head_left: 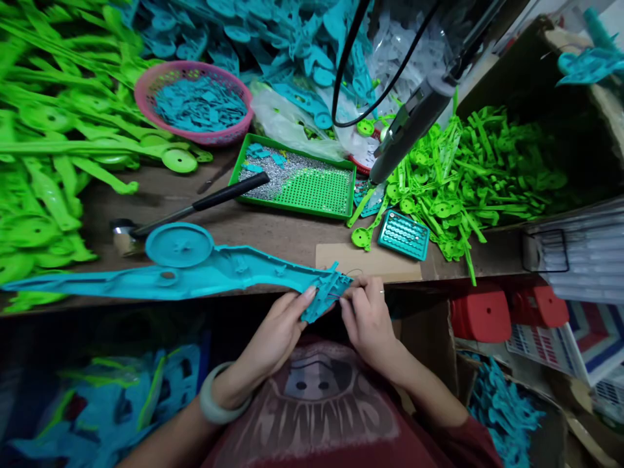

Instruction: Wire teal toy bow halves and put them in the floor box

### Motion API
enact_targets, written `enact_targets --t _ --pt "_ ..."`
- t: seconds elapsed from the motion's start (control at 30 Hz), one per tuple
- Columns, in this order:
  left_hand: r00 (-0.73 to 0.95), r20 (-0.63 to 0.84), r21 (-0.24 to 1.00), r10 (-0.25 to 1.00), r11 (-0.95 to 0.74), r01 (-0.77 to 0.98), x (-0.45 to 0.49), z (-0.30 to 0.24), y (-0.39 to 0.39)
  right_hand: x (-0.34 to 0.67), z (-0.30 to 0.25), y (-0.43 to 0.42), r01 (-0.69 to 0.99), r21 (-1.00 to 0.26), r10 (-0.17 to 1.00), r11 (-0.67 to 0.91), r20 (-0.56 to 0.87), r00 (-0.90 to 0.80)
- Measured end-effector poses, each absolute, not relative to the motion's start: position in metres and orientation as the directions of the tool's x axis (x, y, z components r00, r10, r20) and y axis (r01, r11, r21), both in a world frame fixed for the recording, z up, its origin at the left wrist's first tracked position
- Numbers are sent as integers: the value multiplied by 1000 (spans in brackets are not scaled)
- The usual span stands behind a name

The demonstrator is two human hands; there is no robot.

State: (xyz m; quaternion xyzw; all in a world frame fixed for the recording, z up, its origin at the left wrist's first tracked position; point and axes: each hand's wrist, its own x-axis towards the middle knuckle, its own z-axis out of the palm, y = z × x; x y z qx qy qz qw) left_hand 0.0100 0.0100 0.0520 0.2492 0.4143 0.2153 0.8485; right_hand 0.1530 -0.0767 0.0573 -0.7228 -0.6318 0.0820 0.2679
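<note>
A long blue plastic part [234, 268] with a round disc at its left lies along the table's front edge. Its right end widens into a ribbed piece, and my left hand [283, 325] grips that end, thumb on top. Close beside it, my right hand [369, 315] has its fingers pinched together at the tip of the ribbed end. A thin dark line, like a wire or thread, shows near those fingertips; what they pinch is too small to make out. A hammer [170, 218] with a black handle lies behind the long part, its handle resting on a green tray's edge.
The green tray [316, 207] holds small metal pieces and blue bits. Behind it stand a pink basket [141, 97] of blue pieces and a grey tool [414, 123] with a black cable. A small teal tray [423, 252] is at right. Green parts [43, 117] heap both sides.
</note>
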Motion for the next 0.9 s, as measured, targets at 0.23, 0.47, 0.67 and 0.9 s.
enact_targets --t 0.23,0.47,0.67,0.9 --pt "539 -512 678 669 700 -224 14 52 9 157 54 -77 830 -553 952 -73 208 222" --pt "605 -512 644 610 738 -199 13 50 11 150 46 -80 821 -565 928 -81 257 268" --pt "581 -524 635 623 740 -221 17 49 11 148 46 -79 848 -510 920 -142 248 303" --pt "597 -528 642 604 744 -184 20 47 12 152 48 -75 797 -587 940 -141 174 294"
